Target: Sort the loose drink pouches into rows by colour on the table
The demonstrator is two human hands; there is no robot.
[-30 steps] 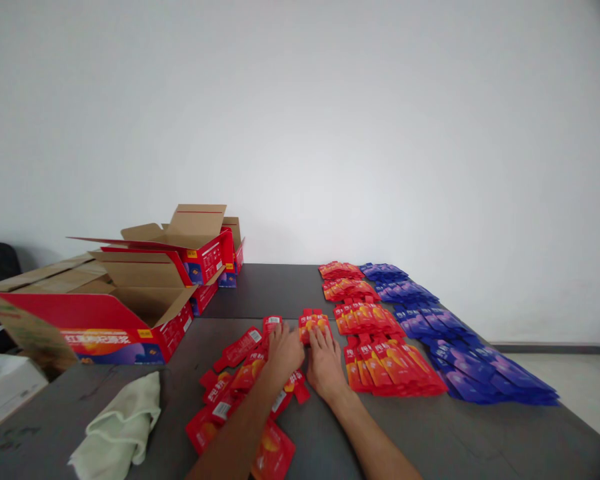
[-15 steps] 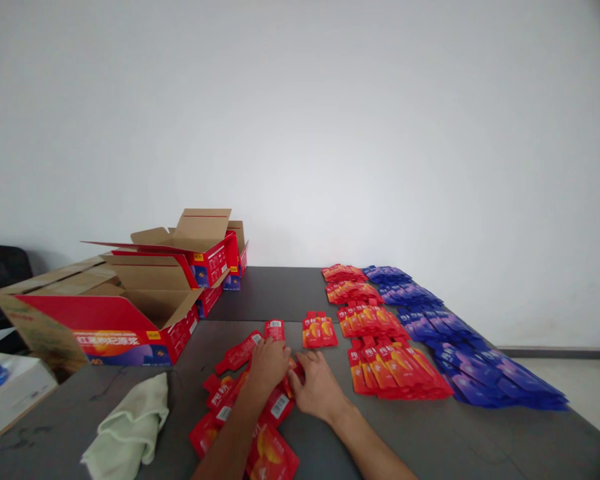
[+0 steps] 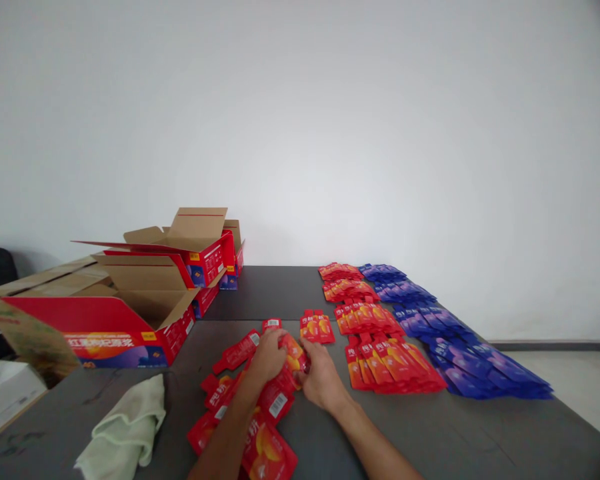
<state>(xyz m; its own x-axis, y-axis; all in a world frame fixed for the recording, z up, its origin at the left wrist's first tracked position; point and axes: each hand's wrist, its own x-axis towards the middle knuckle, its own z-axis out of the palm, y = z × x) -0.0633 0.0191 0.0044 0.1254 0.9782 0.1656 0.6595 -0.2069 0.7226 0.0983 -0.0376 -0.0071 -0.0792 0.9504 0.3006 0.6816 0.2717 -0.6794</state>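
A red pouch with orange fruit printed on it [image 3: 295,353] is raised a little between my two hands. My left hand [image 3: 269,358] has its fingers closed at the pouch's left edge. On the opposite edge, my right hand [image 3: 323,377] pinches it between thumb and fingers. Beneath my left forearm lies a loose heap of red pouches [image 3: 270,447], some showing a barcode side. Just beyond my hands, a small row of red pouches [image 3: 317,327] lies face up. Part of the heap is hidden by my left arm.
To the right, overlapping red pouches [image 3: 393,363] lie in several bundles beside bundles of blue pouches [image 3: 485,367]. Open red cartons [image 3: 120,333] stand at the left. A pale green cloth [image 3: 125,430] lies on the dark table [image 3: 380,440] near the front left.
A red pouch has come up off the heap between my hands, its fruit side now showing. My right fingers have closed on its right edge. The view has shifted slightly.
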